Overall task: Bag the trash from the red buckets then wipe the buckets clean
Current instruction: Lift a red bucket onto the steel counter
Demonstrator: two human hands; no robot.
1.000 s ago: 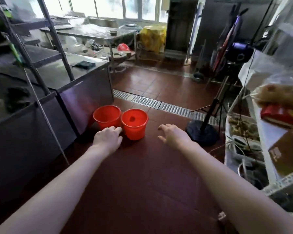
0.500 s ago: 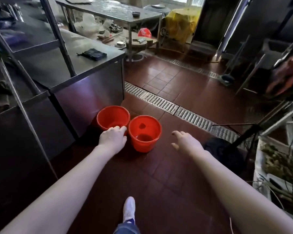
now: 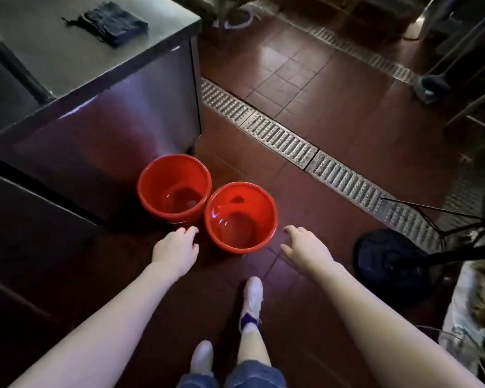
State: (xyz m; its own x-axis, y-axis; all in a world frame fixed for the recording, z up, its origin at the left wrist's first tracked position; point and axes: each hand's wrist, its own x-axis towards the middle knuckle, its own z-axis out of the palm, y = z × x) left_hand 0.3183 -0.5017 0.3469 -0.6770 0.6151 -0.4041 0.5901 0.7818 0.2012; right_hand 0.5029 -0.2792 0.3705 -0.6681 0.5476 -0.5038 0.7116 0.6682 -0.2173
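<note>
**Q:** Buckets, side by side — where did they stand?

**A:** Two red plastic pails stood on the dark tiled floor, rims touching or nearly so. The left bucket (image 3: 174, 187) sat against the foot of a steel counter (image 3: 95, 88); the right bucket (image 3: 240, 217) sat nearer the person, with a floor drain grate (image 3: 280, 138) beyond it.

**Q:** What were the hands doing?

**A:** Neither held anything. The left hand (image 3: 175, 252) hung near the gap between the two pails with fingers loosely curled, and the right hand (image 3: 305, 249) hovered just right of the right bucket, fingers spread open. Whether either touched plastic could not be told.

**Q:** What was inside?

**A:** Little was visible. Both interiors looked glossy, possibly wet, and a pale fleck lay at the bottom of the left one.

**Q:** How would they handle?

**A:** Probably light and fairly stiff, being thin moulded plastic, and slick if damp. No handle showed, so the rolled rim looked the surest place to take hold, or both palms against the walls.

**Q:** Anything for wiping?

**A:** A dark folded cloth (image 3: 109, 22) lay on the counter top, well apart.
</note>
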